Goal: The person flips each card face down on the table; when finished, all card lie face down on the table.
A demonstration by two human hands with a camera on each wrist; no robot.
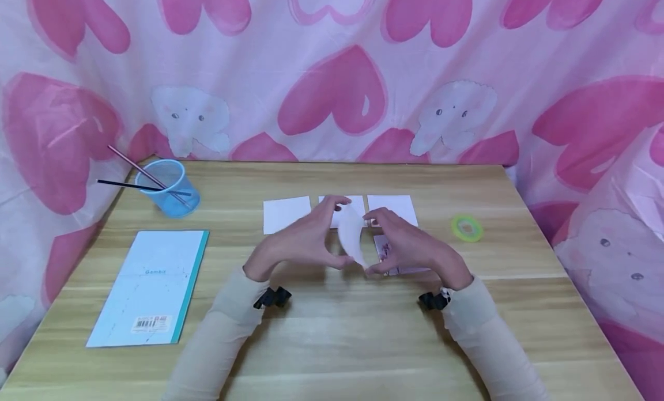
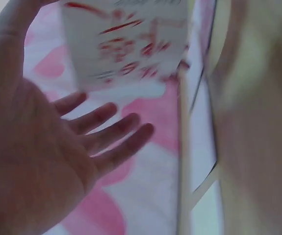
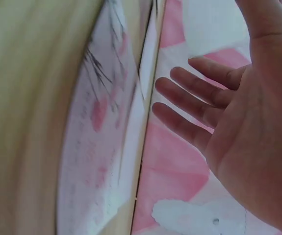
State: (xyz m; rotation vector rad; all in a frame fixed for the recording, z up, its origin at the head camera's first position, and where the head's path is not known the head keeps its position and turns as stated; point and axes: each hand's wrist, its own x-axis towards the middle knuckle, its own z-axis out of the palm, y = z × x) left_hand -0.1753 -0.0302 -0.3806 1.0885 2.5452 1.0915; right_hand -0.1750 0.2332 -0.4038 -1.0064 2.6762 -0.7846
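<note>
Over the middle of the wooden table [image 1: 332,332] both hands hold one white card [image 1: 354,233] upright, bowed into a curve. My left hand [image 1: 338,234] pinches its top and bottom edges between forefinger and thumb. From the other side my right hand [image 1: 371,243] grips it the same way. In the left wrist view the left hand [image 2: 72,105] shows a spread palm, and the card [image 2: 126,44] above it bears blurred red print. The right hand [image 3: 214,73] has its other fingers straight beside a pink-printed card [image 3: 101,137] lying on the table.
Three white cards [image 1: 287,214] lie in a row behind the hands, and a printed card [image 1: 386,254] lies under the right hand. A blue cup [image 1: 168,188] with two sticks stands at the back left, a notebook [image 1: 147,286] lies at the front left, and a green tape roll [image 1: 467,228] at the right. Pink heart-patterned cloth surrounds the table.
</note>
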